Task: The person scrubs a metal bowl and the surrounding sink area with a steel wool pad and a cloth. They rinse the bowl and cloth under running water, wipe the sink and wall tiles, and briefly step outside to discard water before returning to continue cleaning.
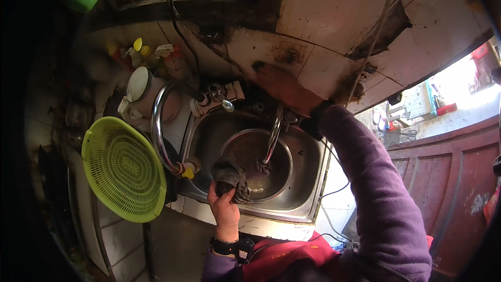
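My left hand [226, 209] grips a wet-looking dark grey cloth [231, 174] over the near left part of the stainless steel sink [309, 184]. A round metal basin [290, 152] sits in the sink with murky liquid inside. Above the basin hangs the chrome tap spout [275, 135]. My right hand [283, 88] reaches past the tap to the stained wall tiles [266, 47]. A dark patch [257, 65] shows at its fingertips; whether that is a held thing or a mark on the wall cannot be told.
Left of the sink a green plastic colander [125, 168] leans beside a curved chrome pipe [158, 125] with a yellow valve handle [188, 172]. A lidded pitcher [156, 100] and several bottles [172, 60] stand behind. Loose cables [332, 227] hang at the right, near a red door [434, 172].
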`<state>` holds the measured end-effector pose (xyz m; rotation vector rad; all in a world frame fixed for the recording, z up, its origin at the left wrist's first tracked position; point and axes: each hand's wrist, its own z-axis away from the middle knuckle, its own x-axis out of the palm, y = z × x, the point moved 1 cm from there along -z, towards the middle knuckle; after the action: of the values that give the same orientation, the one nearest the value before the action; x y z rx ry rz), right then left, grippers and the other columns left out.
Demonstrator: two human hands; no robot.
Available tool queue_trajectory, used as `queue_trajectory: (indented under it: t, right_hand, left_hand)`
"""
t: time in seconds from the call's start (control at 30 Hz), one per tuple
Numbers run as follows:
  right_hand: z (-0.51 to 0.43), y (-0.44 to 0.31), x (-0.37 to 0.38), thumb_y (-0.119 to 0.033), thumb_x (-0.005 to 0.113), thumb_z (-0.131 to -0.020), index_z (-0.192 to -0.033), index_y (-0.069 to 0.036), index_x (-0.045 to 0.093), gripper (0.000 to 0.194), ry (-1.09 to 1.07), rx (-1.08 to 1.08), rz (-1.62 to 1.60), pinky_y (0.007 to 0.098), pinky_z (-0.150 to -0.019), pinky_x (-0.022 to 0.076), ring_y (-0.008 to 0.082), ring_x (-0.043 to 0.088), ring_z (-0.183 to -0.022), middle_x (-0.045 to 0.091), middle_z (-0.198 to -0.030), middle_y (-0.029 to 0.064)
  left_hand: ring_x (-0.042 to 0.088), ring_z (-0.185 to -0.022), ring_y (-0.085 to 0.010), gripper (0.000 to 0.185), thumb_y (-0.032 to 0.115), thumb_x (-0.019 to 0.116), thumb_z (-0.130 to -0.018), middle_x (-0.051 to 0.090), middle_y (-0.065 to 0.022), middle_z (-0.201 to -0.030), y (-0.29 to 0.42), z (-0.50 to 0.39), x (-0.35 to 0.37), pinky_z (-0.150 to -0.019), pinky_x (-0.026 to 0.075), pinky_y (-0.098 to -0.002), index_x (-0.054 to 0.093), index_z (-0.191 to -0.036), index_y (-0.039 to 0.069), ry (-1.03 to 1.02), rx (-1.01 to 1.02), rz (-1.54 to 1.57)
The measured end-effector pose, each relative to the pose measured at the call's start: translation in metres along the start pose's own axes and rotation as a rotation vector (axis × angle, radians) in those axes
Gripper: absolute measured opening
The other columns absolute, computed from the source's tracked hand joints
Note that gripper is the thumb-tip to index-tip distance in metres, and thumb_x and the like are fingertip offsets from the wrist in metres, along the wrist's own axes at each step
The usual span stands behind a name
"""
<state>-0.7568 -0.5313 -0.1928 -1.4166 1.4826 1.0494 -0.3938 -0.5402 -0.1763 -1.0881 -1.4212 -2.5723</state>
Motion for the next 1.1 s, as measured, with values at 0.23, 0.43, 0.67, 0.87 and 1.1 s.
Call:
queue_trajectory:
  t: [0.23, 0.43, 0.67, 0.87, 1.1]
  right_hand:
    - [0.076, 0.024, -0.082, -0.007, 0.051, -0.082, -0.125, 0.000, 0.044, 0.045, 0.071, 0.081, 0.249, 0.0392, -0.105, 0.0328, 0.0336, 0.038, -0.124, 0.045, -0.129, 0.0152]
    - [0.043, 0.013, -0.137, -0.005, 0.051, -0.083, -0.128, -0.001, 0.040, 0.046, 0.249, 0.167, 0.255, 0.0375, -0.104, 0.0331, 0.0329, 0.037, -0.124, 0.042, -0.132, 0.0129]
    - [-0.030, -0.001, -0.138, -0.003, 0.047, -0.080, -0.120, 0.000, 0.047, 0.040, 0.232, 0.021, 0.313, 0.0337, -0.102, 0.0358, 0.0292, 0.041, -0.121, 0.048, -0.123, 0.0113]
    - [0.007, 0.004, -0.170, 0.001, 0.050, -0.075, -0.116, 0.003, 0.049, 0.041, 0.215, 0.016, 0.314, 0.0316, -0.097, 0.0397, 0.0268, 0.048, -0.111, 0.053, -0.113, 0.0118]
    - [-0.036, 0.012, -0.124, -0.001, 0.052, -0.072, -0.108, 0.000, 0.056, 0.037, 0.202, 0.108, -0.972, 0.0319, -0.094, 0.0417, 0.0266, 0.048, -0.112, 0.054, -0.115, 0.0117]
  left_hand:
    - [0.055, -0.096, -0.0182, 0.039, -0.003, 0.055, -0.073, 0.058, -0.0071, -0.104, 0.015, 0.000, -0.001, -0.088, 0.042, -0.0274, 0.051, -0.112, 0.000, -0.017, -0.035, 0.078]
    - [0.054, -0.099, -0.0181, 0.042, -0.004, 0.056, -0.074, 0.057, -0.0070, -0.108, 0.024, -0.001, -0.002, -0.089, 0.041, -0.0276, 0.049, -0.116, -0.001, -0.031, 0.026, 0.047]
    - [0.054, -0.101, -0.0180, 0.047, -0.005, 0.058, -0.072, 0.057, -0.0072, -0.109, 0.014, 0.001, 0.005, -0.089, 0.041, -0.0276, 0.048, -0.118, -0.001, -0.010, -0.012, 0.140]
    - [0.055, -0.097, -0.0179, 0.043, -0.005, 0.059, -0.071, 0.059, -0.0067, -0.105, 0.011, 0.003, 0.009, -0.089, 0.041, -0.0272, 0.052, -0.113, 0.001, -0.096, -0.018, 0.174]
    - [0.055, -0.098, -0.0178, 0.043, -0.006, 0.059, -0.071, 0.059, -0.0065, -0.106, 0.009, 0.003, 0.005, -0.090, 0.040, -0.0273, 0.052, -0.113, 0.001, -0.017, -0.018, 0.171]
